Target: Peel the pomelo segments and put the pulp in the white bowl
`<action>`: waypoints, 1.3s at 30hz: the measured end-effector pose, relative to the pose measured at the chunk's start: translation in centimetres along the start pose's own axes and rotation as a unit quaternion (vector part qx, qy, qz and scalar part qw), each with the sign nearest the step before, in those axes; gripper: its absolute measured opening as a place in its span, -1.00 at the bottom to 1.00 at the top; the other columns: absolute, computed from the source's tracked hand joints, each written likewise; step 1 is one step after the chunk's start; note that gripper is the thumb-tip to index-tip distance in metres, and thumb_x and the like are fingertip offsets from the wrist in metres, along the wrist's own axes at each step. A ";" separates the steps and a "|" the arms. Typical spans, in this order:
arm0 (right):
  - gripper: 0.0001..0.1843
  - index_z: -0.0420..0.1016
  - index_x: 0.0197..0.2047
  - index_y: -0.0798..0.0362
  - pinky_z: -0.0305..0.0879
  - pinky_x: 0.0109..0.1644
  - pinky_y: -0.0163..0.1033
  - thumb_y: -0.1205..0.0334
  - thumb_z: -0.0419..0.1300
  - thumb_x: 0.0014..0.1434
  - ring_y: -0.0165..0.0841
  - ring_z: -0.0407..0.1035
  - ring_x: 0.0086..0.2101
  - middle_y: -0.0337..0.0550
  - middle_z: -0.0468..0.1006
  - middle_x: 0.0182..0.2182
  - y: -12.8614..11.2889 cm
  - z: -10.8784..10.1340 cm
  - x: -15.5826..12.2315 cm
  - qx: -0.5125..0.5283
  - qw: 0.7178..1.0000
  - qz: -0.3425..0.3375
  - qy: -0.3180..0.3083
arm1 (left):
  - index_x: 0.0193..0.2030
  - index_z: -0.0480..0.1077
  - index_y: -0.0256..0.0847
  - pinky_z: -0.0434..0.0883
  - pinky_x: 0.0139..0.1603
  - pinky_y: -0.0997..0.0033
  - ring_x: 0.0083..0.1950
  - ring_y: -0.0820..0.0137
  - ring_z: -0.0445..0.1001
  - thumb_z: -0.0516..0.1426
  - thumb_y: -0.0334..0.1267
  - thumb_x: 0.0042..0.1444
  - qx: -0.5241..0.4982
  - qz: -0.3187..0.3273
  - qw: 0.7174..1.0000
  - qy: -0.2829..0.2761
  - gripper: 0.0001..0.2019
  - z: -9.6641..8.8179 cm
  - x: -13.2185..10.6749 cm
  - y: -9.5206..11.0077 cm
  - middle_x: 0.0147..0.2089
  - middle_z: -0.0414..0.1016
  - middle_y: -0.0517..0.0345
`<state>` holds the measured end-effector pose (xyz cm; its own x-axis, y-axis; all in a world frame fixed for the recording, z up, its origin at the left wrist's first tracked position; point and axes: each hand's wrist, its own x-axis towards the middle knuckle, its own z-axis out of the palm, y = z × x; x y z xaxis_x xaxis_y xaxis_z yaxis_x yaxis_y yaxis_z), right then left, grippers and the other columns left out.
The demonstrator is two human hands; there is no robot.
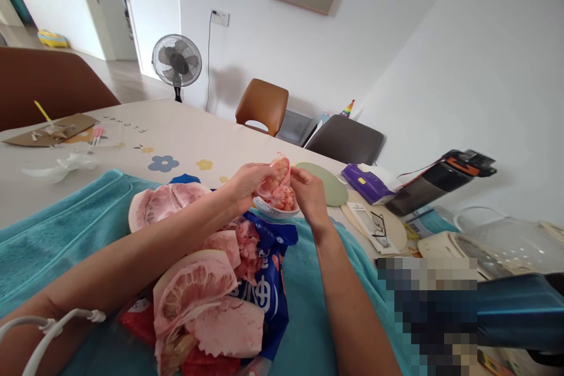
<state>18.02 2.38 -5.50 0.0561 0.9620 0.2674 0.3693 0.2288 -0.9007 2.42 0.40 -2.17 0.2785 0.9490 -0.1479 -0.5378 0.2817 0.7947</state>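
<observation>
Between my two hands is a pink pomelo segment (pixel 278 179), held up just above a small white bowl (pixel 273 210) of pomelo pulp (pixel 288 200). My left hand (pixel 249 185) grips the segment from the left side. At its right edge, the fingers of my right hand (pixel 309 192) pinch it. Below my left forearm, thick pieces of pomelo peel (pixel 194 282) and torn membrane (pixel 249 247) lie on a blue plastic bag (pixel 271 299). More peel (pixel 170 202) shows beyond that forearm, which hides part of the pile.
A teal towel (pixel 308 282) covers the near tabletop. Toward the right are a green mat (pixel 324 182), a purple pack (pixel 365 183), eyeglasses (pixel 379 226) and a tilted dark bottle (pixel 423 185). Crumpled tissue (pixel 66 167) lies left. Chairs (pixel 264 103) and a fan (pixel 177 61) stand beyond.
</observation>
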 end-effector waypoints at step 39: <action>-0.58 0.52 -0.04 -0.10 0.43 0.02 -0.05 0.19 0.40 -0.02 -0.22 0.43 0.00 -0.18 0.55 0.00 -4.6 -3.2 -1.4 0.064 0.993 -0.089 -0.050 | 0.24 0.21 -0.24 0.33 0.16 0.09 0.18 0.15 0.38 0.15 -0.48 -0.02 0.492 0.349 0.794 0.070 -0.38 -0.7 -0.1 -0.3 0.14 0.46 -0.07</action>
<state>19.24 -0.51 -0.61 -0.0953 0.9129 0.3969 0.2434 0.4080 -0.8800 1.96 0.30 -2.83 0.0575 0.8511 0.5218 0.3800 -0.5020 0.7769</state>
